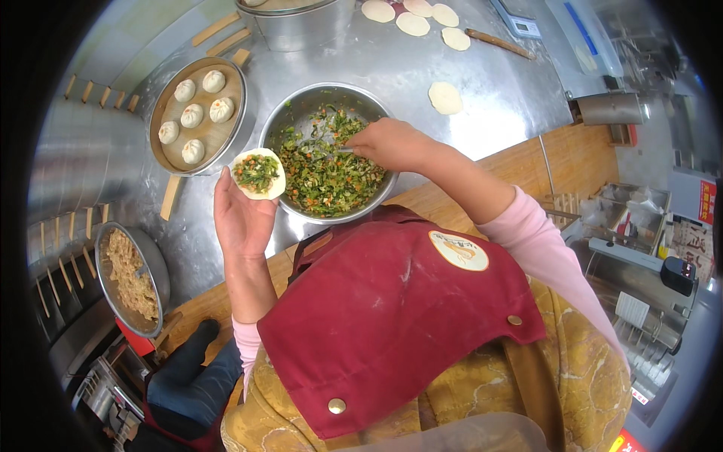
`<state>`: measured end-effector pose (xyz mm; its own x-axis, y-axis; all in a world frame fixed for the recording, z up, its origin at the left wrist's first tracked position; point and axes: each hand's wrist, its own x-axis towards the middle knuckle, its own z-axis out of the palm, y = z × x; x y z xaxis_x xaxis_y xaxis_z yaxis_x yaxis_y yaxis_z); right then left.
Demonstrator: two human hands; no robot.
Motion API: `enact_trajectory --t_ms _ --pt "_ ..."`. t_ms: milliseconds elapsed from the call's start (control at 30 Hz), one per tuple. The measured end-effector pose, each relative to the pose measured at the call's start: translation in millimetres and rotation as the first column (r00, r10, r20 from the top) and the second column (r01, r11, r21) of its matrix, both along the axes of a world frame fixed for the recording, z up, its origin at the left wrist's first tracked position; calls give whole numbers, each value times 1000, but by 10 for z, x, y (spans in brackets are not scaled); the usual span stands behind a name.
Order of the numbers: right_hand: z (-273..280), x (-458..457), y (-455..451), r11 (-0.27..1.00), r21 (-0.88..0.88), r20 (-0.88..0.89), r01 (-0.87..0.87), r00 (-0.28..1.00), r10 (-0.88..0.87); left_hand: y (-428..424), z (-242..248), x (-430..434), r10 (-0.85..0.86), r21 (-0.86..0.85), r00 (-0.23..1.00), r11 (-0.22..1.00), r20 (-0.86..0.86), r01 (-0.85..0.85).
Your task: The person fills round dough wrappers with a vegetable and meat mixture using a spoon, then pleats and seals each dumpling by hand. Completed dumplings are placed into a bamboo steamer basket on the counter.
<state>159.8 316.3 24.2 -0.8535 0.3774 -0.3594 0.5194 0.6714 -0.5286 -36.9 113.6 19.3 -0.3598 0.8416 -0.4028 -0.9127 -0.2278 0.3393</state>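
On the upturned palm and fingers of my left hand [244, 223] rests a round dough wrapper [275, 188]. A mound of chopped green and orange vegetable filling [256, 173] sits at the wrapper's middle. My right hand [390, 144] grips the metal handle of a utensil [345, 150]; its far end is among the filling in a large steel bowl [390, 186]. The bowl stands at the table edge before me, holding much chopped filling. Left of it, a round steamer [244, 121] carries several pleated buns [192, 116], spaced apart on a tan liner.
Several dough wrappers [412, 24] and a rolling pin [500, 44] lie at the back of the steel table [361, 66]. One wrapper [445, 98] lies nearer. A digital scale [522, 27] stands at the back right. At left is a bowl of pale filling [161, 265]. Another person's leg [195, 373] shows lower left.
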Motion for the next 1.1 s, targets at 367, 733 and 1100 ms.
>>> enact_trajectory --t_ms 367,733,1100 --pt "551 205 -72 980 180 -411 82 912 -1 136 6 135 -18 -15 995 1000 99 19" --pt "365 214 -408 878 471 -488 88 855 176 347 -56 250 -65 29 984 998 165 61" --pt "197 131 -218 941 242 -611 236 790 -41 372 -22 435 -106 -104 994 989 -24 103"
